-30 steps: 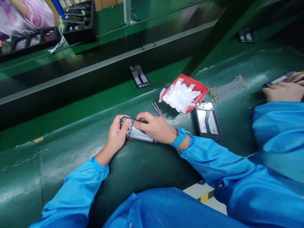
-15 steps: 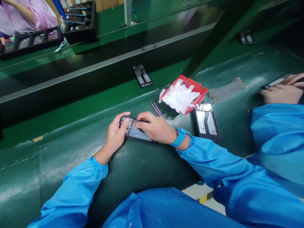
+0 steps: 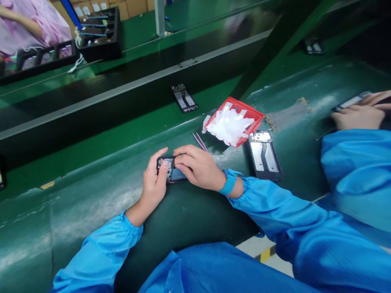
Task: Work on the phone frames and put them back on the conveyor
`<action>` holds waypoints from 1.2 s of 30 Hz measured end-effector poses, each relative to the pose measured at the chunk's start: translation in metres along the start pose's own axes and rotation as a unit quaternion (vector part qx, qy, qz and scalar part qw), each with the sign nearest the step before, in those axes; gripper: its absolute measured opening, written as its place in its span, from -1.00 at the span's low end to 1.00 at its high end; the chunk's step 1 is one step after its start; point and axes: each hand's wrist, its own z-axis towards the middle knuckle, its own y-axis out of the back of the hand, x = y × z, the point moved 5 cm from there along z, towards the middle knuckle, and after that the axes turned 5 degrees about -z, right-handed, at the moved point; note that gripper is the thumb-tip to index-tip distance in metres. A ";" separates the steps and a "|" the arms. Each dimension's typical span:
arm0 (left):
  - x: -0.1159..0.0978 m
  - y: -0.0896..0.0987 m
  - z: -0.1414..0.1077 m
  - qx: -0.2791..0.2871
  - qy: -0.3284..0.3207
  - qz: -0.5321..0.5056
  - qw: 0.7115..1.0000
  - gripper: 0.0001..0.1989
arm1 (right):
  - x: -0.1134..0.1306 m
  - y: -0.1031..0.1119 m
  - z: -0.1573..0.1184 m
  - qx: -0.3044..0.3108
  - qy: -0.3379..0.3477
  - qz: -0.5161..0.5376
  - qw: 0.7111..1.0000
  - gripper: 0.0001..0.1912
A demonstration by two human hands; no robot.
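One red tray [image 3: 256,116], right of upper centre, holds a loose heap of white strips [image 3: 230,126], some overhanging its left rim. At upper left we find a black box [image 3: 100,53] with slender blue pieces [image 3: 93,25] lying across its compartments and, just beside it, a low divided tray [image 3: 65,61] whose contents we cannot clearly make out. Near the centre of the frame we locate the opened phone [image 3: 179,175], on or just over the green mat [image 3: 189,224]. We see the left hand [image 3: 154,179] clamped on its left end, thumb laid over the circuit board [image 3: 170,162], index finger extended past the far edge. The right hand [image 3: 198,167] covers the other end; its thumb and index finger are close together at the phone, and we cannot tell whether they pinch anything. Above the right hand we note tweezers [image 3: 200,141], their prongs apart; a second phone [image 3: 264,156] lies just below the red tray's right side, a third phone [image 3: 184,98] at upper centre.
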 end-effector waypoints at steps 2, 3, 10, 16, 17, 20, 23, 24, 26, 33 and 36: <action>0.005 -0.004 0.000 0.026 0.062 -0.053 0.996 -0.54 | 0.002 -0.005 -0.001 -0.002 0.009 -0.034 0.999 -0.78; 0.007 -0.005 0.001 0.039 0.087 -0.078 0.992 -0.53 | 0.002 -0.006 -0.001 -0.003 0.010 -0.048 0.999 -0.78; 0.004 -0.015 0.009 0.138 0.145 -0.176 0.964 -0.48 | -0.001 -0.004 0.002 -0.002 -0.005 -0.067 0.998 -0.77; 0.013 -0.014 0.010 0.116 0.153 -0.153 0.969 -0.51 | -0.008 -0.001 0.001 -0.012 -0.045 0.025 0.999 -0.85; 0.015 -0.013 0.010 0.106 0.154 -0.151 0.971 -0.52 | -0.009 -0.001 0.001 -0.021 -0.050 0.040 0.998 -0.87; 0.018 -0.009 0.012 0.084 0.152 -0.153 0.973 -0.52 | -0.007 -0.003 -0.001 -0.028 -0.016 0.027 0.999 -0.82; 0.016 -0.009 0.014 0.096 0.153 -0.163 0.970 -0.47 | -0.005 -0.005 -0.004 -0.028 0.033 -0.043 0.998 -0.86; 0.015 -0.010 0.014 0.103 0.153 -0.166 0.969 -0.47 | -0.005 -0.005 -0.005 -0.033 0.040 -0.055 0.997 -0.86; 0.014 -0.010 0.014 0.108 0.152 -0.169 0.968 -0.49 | -0.006 -0.005 -0.005 -0.042 0.051 -0.054 0.996 -0.86; 0.014 -0.012 0.012 0.113 0.149 -0.175 0.967 -0.51 | -0.003 -0.005 -0.004 -0.051 0.061 -0.070 0.994 -0.86; 0.014 -0.013 0.012 0.115 0.148 -0.175 0.967 -0.50 | -0.001 -0.003 -0.004 -0.063 0.067 -0.068 0.993 -0.86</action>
